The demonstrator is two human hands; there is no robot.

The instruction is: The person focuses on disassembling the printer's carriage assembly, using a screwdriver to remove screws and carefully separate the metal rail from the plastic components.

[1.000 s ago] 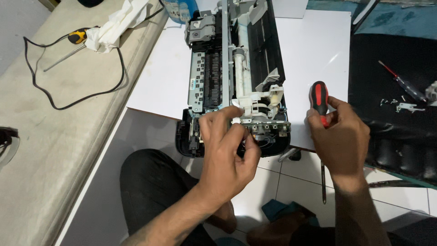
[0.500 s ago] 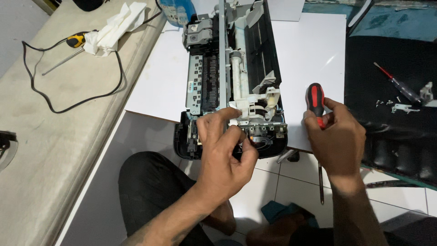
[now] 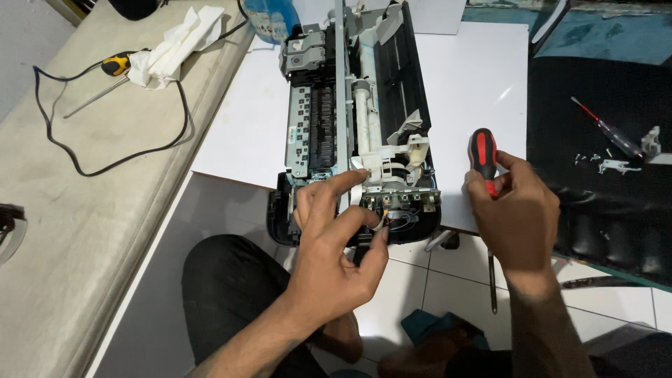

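Observation:
An opened printer (image 3: 350, 119), its cover off and black and white inner parts showing, lies lengthwise on a white board (image 3: 483, 91) with its near end over the edge. My left hand (image 3: 336, 238) rests on that near end, fingers spread over the mechanism, the thumb and a finger pinching at a small part by the front. My right hand (image 3: 514, 210) is just right of the printer, closed around a red and black screwdriver (image 3: 484, 159) whose handle points up and whose shaft hangs down below the hand.
A beige bench at left carries a black cable (image 3: 105, 150), a yellow-handled screwdriver (image 3: 105, 73) and a crumpled white cloth (image 3: 178, 42). A black mat at right holds a thin red screwdriver (image 3: 605, 129), small screws and white plastic bits (image 3: 616, 164). White tiled floor below.
My left hand's fingers have spread and shifted slightly on the printer's near end. My right hand keeps the screwdriver in about the same place.

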